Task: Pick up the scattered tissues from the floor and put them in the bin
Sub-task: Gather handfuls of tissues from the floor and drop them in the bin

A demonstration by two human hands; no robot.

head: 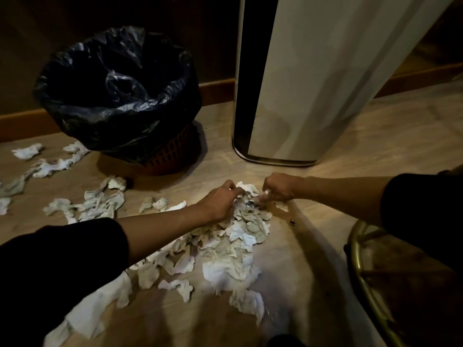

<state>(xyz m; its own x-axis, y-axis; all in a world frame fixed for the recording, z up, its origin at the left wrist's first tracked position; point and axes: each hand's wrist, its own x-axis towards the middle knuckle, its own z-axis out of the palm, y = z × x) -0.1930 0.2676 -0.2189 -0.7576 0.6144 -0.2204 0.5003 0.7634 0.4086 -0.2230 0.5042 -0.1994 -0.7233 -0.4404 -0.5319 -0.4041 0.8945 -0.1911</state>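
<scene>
Gathering works best by bunching: left hand (220,204) and right hand (278,187) fingers curl, pinching tissues (238,236) heaped beneath them; bin (117,96) stands beyond, leftward.

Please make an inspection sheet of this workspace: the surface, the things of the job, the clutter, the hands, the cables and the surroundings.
Surface: light wooden floor, dim light.
Job's things: big pile of tissues in the middle; loose tissues at left; bin with black bag, upright, nothing visible inside.
Clutter: small dark object right of the pile.
Hands: left hand and right hand both on the pile's far edge, fingers curled into tissues.
Cables: nothing seen.
Surroundings: tall white appliance beside the bin; brass-coloured ring at right; wooden skirting.
</scene>
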